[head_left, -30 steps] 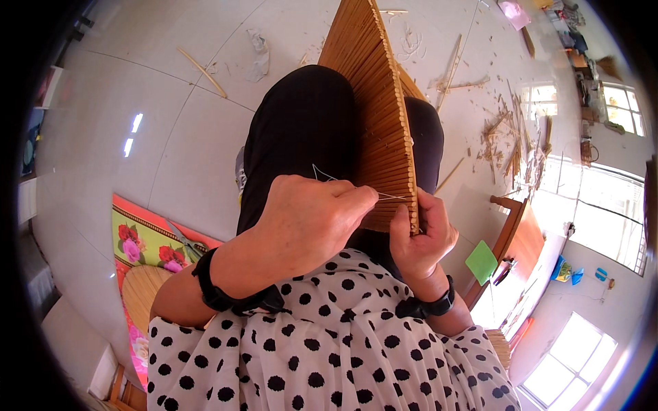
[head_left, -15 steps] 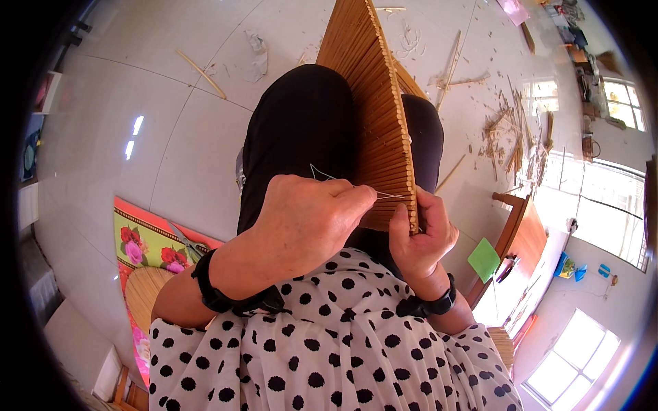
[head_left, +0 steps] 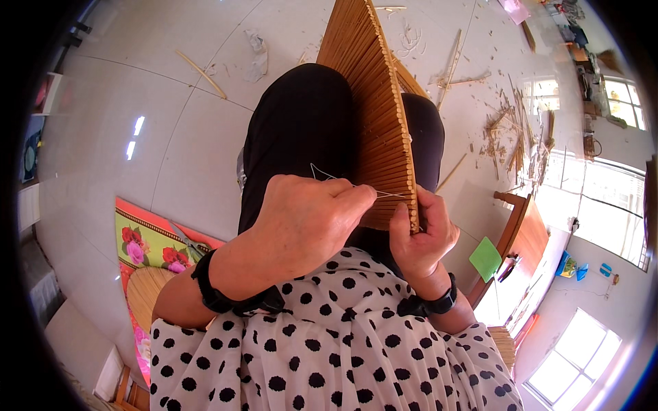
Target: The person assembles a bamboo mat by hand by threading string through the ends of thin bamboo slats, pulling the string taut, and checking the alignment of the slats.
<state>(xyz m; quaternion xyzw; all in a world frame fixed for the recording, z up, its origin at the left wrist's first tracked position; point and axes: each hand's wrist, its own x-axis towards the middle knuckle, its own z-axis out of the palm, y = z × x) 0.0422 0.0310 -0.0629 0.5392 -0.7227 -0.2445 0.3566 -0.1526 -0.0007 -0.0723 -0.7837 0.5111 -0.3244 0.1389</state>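
Note:
A panel of brown stalks [head_left: 380,137], laid side by side, stands on edge between my knees, its row of cut ends facing up. My left hand [head_left: 308,216] is closed in a pinch on a thin white thread [head_left: 391,195], which runs taut to the near end of the panel's edge. A loose loop of the thread sticks out beyond my left knuckles. My right hand [head_left: 426,233] grips that near corner, thumb on the near side and fingers behind, partly hidden. Whether a needle is on the thread I cannot make out.
Scissors [head_left: 186,240] lie on a flowered mat [head_left: 147,236] at the left, beside a round fan-like piece [head_left: 149,288]. Stalk scraps [head_left: 510,130] litter the tiled floor at the right. A wooden table [head_left: 521,236] with a green card [head_left: 484,259] stands at my right.

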